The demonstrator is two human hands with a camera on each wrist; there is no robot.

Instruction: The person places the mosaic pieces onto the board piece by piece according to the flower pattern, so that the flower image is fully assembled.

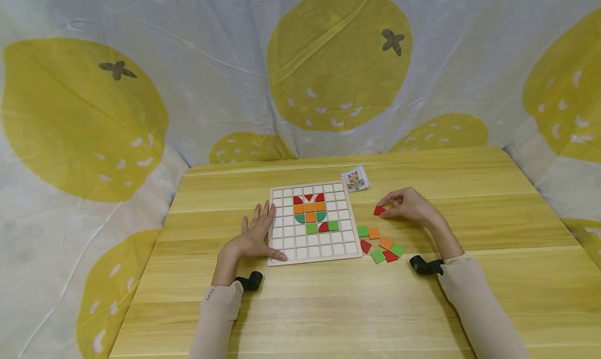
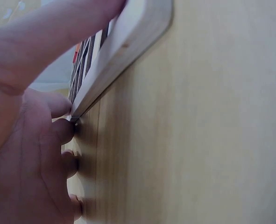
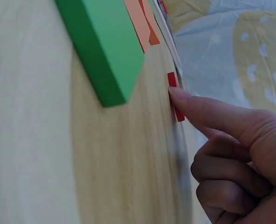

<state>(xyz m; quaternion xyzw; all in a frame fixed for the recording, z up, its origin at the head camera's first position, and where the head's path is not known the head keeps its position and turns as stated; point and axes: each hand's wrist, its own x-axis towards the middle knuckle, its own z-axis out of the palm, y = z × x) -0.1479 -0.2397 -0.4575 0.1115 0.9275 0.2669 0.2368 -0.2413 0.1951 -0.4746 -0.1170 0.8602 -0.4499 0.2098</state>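
A white gridded wooden board (image 1: 289,242) lies on the table with red, orange, green and teal tiles set in its middle as a pattern. My left hand (image 1: 253,238) spreads its fingers along the board's left side; its thumb (image 2: 58,39) rests over the near-left corner. To the right of the board, my right hand (image 1: 409,205) pinches a red tile (image 1: 379,211) between thumb and forefinger, close to the tabletop. In the right wrist view the same red tile (image 3: 179,113) appears edge-on, the other fingers curled into the palm.
Several loose tiles lie right of the board, among them a green tile (image 1: 377,256), an orange tile (image 1: 374,233) and a red tile (image 1: 365,246). A small printed pattern card (image 1: 355,178) touches or nearly touches the board's far-right corner. Lemon-print fabric (image 1: 225,87) hangs behind the wooden table (image 1: 328,312).
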